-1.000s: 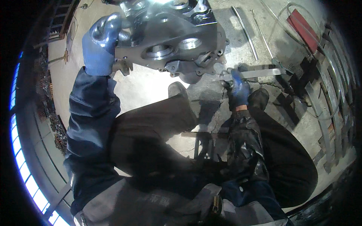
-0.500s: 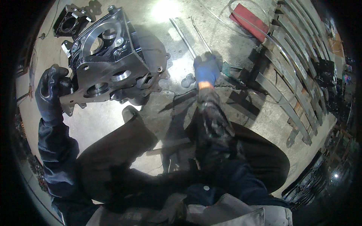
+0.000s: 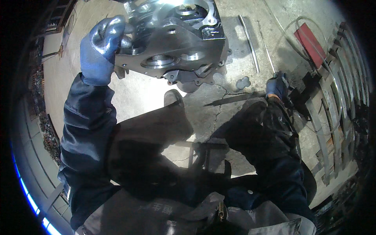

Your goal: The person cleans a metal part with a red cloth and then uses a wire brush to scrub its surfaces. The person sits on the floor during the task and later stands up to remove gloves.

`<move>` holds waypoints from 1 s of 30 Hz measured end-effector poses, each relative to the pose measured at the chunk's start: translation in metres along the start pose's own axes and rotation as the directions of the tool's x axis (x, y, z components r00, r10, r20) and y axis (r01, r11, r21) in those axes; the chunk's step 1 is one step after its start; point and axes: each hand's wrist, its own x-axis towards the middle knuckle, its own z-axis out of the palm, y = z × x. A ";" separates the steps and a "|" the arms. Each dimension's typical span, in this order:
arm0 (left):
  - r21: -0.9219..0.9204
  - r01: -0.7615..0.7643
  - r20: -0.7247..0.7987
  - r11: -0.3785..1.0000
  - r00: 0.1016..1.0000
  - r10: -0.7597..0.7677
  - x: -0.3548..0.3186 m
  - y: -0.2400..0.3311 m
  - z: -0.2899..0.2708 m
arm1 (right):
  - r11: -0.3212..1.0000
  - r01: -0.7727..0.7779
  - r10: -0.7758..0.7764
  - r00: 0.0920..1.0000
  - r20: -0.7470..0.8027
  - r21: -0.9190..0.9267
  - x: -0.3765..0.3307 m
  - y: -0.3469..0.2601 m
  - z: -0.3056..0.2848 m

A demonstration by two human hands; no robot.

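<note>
Gripping the metal housing (image 3: 180, 41) at twelve o'clock, the left hand (image 3: 100, 55) curls its fingers round the nine-o'clock edge; over at two, the right hand (image 3: 276, 85) sits, fingers bent, above the floor (image 3: 145, 98), its hold too dark to tell!

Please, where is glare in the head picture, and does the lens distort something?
Head view: glare whitens the floor below the metal casting; the gloved left hand shines; long metal bars near the right rim look bowed; corners are black.
</note>
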 end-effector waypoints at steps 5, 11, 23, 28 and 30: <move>-0.021 0.012 0.015 1.000 1.000 -0.012 -0.013 0.002 -0.009 | 0.978 0.123 -0.181 0.904 0.387 0.170 0.023 -0.014 -0.039; -0.236 0.014 0.030 0.972 1.000 -0.007 -0.019 -0.017 -0.021 | 0.906 0.026 -0.252 0.835 0.489 0.421 0.085 -0.119 -0.156; 0.752 -0.049 0.065 0.657 0.998 0.000 -0.009 0.038 -0.032 | 0.659 0.413 -0.749 0.443 0.493 0.629 -0.002 -0.089 -0.515; 0.681 -0.064 0.078 0.730 0.997 0.014 0.005 0.047 -0.010 | 0.610 0.400 -0.791 0.364 0.492 0.684 0.007 -0.037 -0.529; 0.632 -0.113 0.105 0.766 0.993 0.060 0.008 0.042 -0.004 | 0.640 0.317 -0.762 0.380 0.524 0.700 0.031 -0.013 -0.509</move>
